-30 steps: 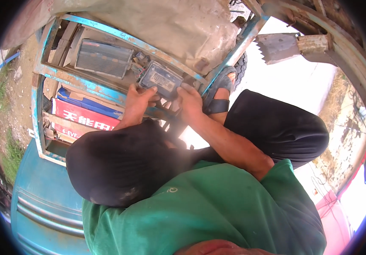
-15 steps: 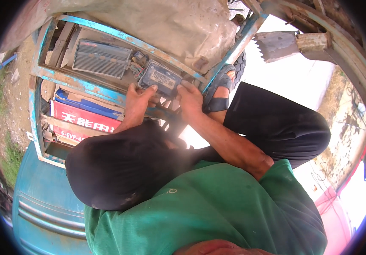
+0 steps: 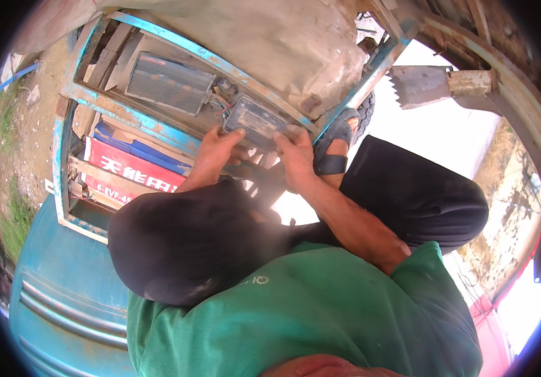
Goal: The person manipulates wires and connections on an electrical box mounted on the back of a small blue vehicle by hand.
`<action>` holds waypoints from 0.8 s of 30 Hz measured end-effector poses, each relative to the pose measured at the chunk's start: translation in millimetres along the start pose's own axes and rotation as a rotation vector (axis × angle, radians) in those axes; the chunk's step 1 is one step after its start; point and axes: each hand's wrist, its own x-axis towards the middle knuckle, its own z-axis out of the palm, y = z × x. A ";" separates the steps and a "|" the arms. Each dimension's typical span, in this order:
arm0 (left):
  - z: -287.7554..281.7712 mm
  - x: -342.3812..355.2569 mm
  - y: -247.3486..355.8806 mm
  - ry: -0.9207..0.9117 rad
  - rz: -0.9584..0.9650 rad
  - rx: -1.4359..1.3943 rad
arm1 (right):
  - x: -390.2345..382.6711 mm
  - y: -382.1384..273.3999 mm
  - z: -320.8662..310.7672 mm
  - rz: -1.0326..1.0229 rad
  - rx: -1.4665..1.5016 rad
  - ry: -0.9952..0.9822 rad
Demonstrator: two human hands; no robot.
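A flat dark-grey rectangular box (image 3: 259, 118) with a pale label lies tilted in the blue, rusty metal frame (image 3: 138, 119). My left hand (image 3: 220, 151) grips its near left corner, thumb on the top edge and fingers curled below. At the near right corner my right hand (image 3: 295, 154) has its thumb against the box, with the other fingers partly hidden. Thin coloured wires (image 3: 220, 105) and a small connector block (image 3: 225, 87) sit just left of the box. Beyond them lies a finned grey metal unit (image 3: 168, 83).
Below the frame's middle bar stands a red carton (image 3: 135, 168) beside a blue one (image 3: 135, 146). A brown sheet (image 3: 270, 50) hangs over the far side. My sandalled foot (image 3: 336, 151) rests by the frame's right corner, near a tyre (image 3: 366, 113). A teal panel (image 3: 69, 276) lies lower left.
The whole view has shifted, so the frame, box and hands appear farther right and slightly lower. Both hands stay on the box; my right thumb sits a little farther over its near edge.
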 end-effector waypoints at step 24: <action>-22.3 17.2 8.9 -0.025 0.396 0.318 | -2.2 -4.8 -1.8 0.581 0.631 -0.129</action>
